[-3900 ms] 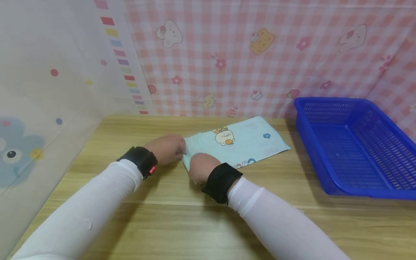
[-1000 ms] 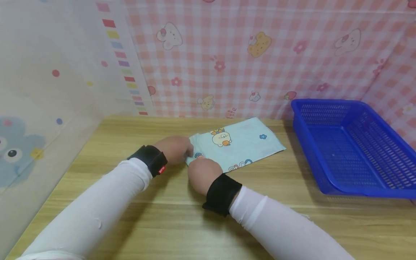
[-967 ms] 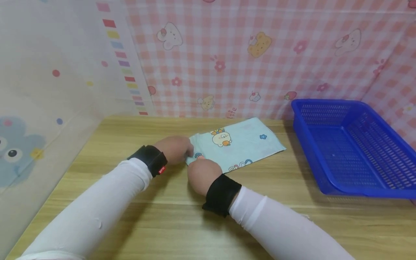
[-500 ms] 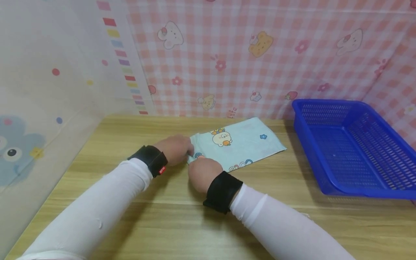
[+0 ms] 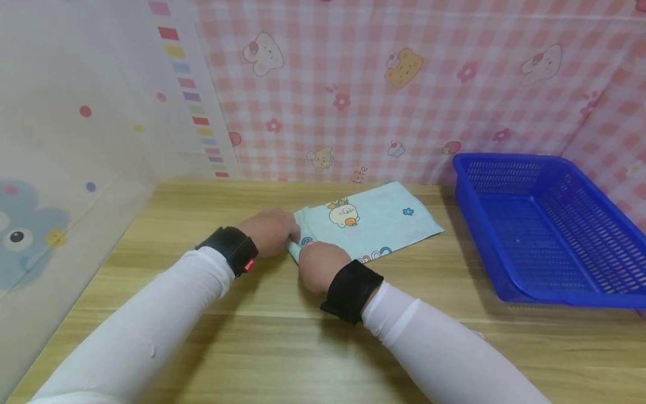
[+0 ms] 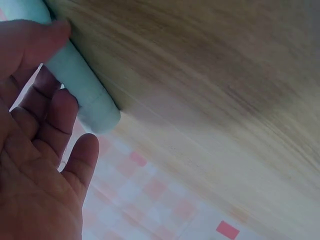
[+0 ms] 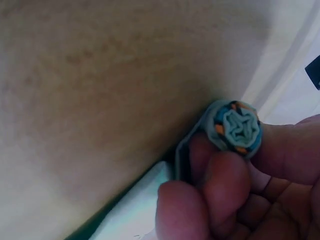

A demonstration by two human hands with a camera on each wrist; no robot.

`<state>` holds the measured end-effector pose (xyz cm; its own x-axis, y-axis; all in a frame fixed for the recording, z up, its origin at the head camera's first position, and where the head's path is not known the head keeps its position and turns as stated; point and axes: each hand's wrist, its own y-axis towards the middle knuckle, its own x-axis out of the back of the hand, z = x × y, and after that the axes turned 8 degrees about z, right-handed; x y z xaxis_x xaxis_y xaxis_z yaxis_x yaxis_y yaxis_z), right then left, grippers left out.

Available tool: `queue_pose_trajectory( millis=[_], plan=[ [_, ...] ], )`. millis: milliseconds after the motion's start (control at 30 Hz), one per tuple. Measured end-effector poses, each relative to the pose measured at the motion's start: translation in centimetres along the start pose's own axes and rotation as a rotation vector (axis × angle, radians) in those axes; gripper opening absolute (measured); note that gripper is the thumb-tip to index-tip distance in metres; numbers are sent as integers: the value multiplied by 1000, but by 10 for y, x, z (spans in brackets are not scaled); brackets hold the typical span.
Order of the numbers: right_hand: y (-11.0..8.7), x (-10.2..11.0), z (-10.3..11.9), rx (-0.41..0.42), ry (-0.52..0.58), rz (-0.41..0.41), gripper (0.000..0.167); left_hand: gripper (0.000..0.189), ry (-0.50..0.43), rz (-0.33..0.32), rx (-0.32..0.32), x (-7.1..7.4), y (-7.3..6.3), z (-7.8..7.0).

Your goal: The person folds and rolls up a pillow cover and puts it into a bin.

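Note:
A light blue cloth (image 5: 383,224) with a printed bear and a small blue flower lies folded flat on the table, its left end rolled up. At the far part of that roll, my left hand (image 5: 271,231) holds it, thumb over the top and fingers curled behind. The left wrist view shows the smooth rolled edge (image 6: 90,97) under the thumb. My right hand (image 5: 323,266) grips the near end of the roll between thumb and fingers. In the right wrist view, the roll's end (image 7: 240,127) shows tightly wound layers with orange and dark print.
A blue plastic basket (image 5: 476,235) with perforated sides stands to the right of the cloth. Behind the wooden table (image 5: 282,348) hangs a pink checked sheet (image 5: 323,67); a pale printed sheet (image 5: 101,151) covers the left side.
Since the earliest frame, the left hand and the cloth's rolled end have shifted a little to the right. In the last half second, the right hand has moved slightly right and away from the body.

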<state>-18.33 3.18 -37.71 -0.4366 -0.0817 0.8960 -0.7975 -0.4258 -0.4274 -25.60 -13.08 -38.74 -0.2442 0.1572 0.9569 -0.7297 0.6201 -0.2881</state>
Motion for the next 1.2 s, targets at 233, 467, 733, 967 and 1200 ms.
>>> queue_pose_trajectory(
  millis=[233, 467, 733, 967, 1200],
  plan=[
    [1, 2, -8, 20, 37, 27, 14, 32, -22, 25, 6, 5, 0, -2],
    [8, 4, -20, 47, 92, 52, 9, 38, -44, 72, 22, 8, 5, -2],
    [17, 6, -29, 54, 162, 125, 17, 41, -29, 101, 37, 15, 8, -4],
    [20, 4, -32, 53, 152, 152, 36, 32, -59, 126, 49, 16, 12, -5],
    [20, 4, -38, 37, 211, 190, 36, 30, -145, 86, 72, 12, 13, -4]
  ],
)
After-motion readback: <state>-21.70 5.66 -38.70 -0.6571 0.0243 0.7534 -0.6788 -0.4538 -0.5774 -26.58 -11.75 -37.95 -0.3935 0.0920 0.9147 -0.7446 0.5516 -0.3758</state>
